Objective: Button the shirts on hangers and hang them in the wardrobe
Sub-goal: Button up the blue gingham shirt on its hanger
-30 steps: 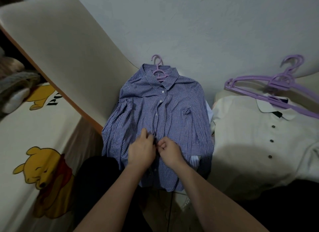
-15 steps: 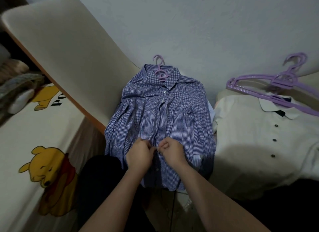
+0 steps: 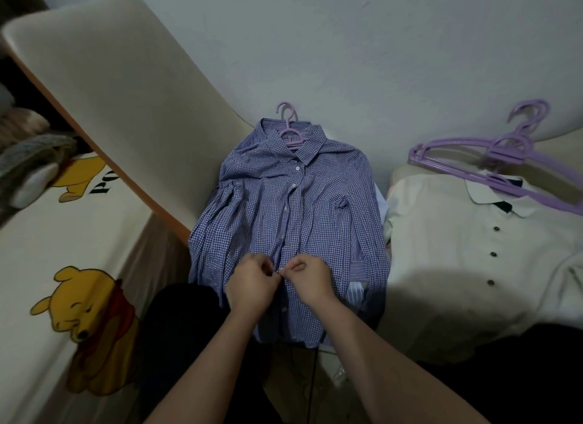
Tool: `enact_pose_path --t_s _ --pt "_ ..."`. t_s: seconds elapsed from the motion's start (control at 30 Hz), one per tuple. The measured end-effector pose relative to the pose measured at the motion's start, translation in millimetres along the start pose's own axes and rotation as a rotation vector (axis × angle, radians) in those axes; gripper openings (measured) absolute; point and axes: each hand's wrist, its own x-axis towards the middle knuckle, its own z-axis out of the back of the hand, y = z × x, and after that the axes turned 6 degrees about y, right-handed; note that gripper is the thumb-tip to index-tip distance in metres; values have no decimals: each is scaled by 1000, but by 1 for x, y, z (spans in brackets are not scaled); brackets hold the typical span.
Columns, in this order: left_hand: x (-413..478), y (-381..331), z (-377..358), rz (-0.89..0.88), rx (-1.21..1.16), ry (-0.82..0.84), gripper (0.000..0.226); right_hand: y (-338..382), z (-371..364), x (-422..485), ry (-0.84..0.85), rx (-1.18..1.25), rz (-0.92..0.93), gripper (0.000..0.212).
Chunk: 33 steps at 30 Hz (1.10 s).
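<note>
Buttoning's low on the checked shirt [image 3: 331,209], which lies mid-scene on its purple hanger [image 3: 291,133], collar up by the far wall [image 3: 378,60]. Our left grip [image 3: 252,284] and right grip [image 3: 310,280] both pinch the placket edges together, probably to push a button through.

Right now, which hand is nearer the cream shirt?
Right. The right hand pinches the placket of the blue checked shirt on the side toward the cream shirt; the left hand pinches it just beyond, farther away.
</note>
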Motion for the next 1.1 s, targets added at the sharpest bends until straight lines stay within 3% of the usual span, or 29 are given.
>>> enact_pose_path --t_s 0.1,0.3,0.47,0.73,1.1 --pt "-2 -1 -3 2 -4 -13 20 2 -1 1 -14 -28 -12 14" --pt "-4 1 -7 59 -117 7 3 5 -5 4 -6 -36 -24 8" --pt "-6 -3 -6 97 -170 -25 8 3 -7 5 1 -29 -46 9" --pt "-7 1 -8 106 -246 -14 8 5 -7 8 -9 -15 -67 29" --pt "0 6 -14 137 -398 2 10 5 -4 6 5 -38 -74 17"
